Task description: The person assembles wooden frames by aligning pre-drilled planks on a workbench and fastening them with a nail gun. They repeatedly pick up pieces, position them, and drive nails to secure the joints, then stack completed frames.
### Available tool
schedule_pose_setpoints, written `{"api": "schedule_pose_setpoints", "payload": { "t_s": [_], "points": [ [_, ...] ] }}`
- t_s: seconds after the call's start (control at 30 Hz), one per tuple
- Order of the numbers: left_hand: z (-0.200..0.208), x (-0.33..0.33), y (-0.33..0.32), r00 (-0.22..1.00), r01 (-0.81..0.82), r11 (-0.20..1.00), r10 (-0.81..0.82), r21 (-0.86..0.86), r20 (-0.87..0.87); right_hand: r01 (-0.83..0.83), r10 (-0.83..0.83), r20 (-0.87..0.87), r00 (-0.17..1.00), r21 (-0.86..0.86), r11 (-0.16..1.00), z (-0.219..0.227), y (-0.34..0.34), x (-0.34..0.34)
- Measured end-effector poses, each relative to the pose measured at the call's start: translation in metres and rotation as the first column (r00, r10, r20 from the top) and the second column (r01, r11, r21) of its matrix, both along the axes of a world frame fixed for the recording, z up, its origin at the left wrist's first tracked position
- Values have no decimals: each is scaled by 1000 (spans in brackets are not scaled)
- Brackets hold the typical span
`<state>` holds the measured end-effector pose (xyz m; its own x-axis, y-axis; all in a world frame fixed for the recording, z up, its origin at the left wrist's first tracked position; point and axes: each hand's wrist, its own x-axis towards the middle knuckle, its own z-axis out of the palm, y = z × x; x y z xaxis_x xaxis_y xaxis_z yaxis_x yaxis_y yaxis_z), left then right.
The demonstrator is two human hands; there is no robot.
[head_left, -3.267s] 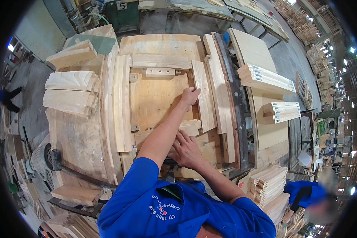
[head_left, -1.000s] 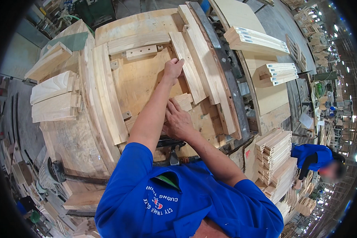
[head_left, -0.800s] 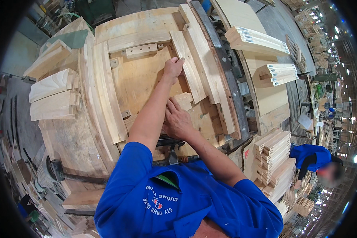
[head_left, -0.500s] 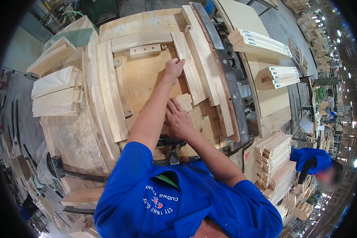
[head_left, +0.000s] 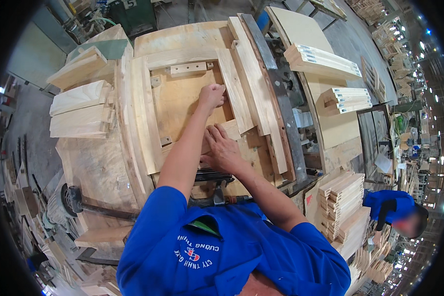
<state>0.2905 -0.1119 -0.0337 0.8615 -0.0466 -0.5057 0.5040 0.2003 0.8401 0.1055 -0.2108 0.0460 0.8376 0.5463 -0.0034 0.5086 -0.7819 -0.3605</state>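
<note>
Four pale wooden pieces form a rectangular frame on a plywood board (head_left: 177, 106): a far rail (head_left: 182, 57), a left piece (head_left: 145, 111), a right piece (head_left: 235, 91) and a near rail (head_left: 231, 129). My left hand (head_left: 211, 97) reaches inside the frame with curled fingers at the right piece's inner edge; anything within them is hidden. Lower down, my right hand (head_left: 223, 152) lies over the near rail, its fingers stretched out. Inside the far rail sits a small wooden block with holes (head_left: 188, 69).
Long boards (head_left: 254, 84) lie right of the frame, beside a dark metal bar (head_left: 276, 84). Cut wood pieces (head_left: 79, 121) rest at the left. Farther right are bundled slats (head_left: 323, 61) and a tall wood stack (head_left: 341, 202). Another person in blue (head_left: 392, 204) bends at the right.
My left hand has drawn slightly nearer along the right piece, and its thumb no longer rests on top. My right hand stays on the near rail. The whole view has shifted a little.
</note>
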Motion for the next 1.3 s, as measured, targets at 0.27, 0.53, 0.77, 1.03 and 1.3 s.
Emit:
{"api": "schedule_pose_setpoints", "payload": {
  "t_s": [0.27,0.53,0.77,1.03,1.3],
  "points": [
    [50,-132,54,950,-172,626,-99,761,296,-304,282,-113,953,-359,882,36,-14,27],
    [46,-233,67,749,-440,372,-349,817,563,-356,352,-60,934,-234,905,20,-13,28],
    [45,-230,68,766,-447,300,-359,843,533,-339,340,-26,940,-180,923,15,-14,26],
    [44,-229,67,768,-449,272,-369,851,523,-346,341,-62,938,-134,929,16,-14,26],
    [41,-230,64,773,-487,340,-262,805,578,-361,359,-40,933,-106,926,15,-15,27]
  ]
}}
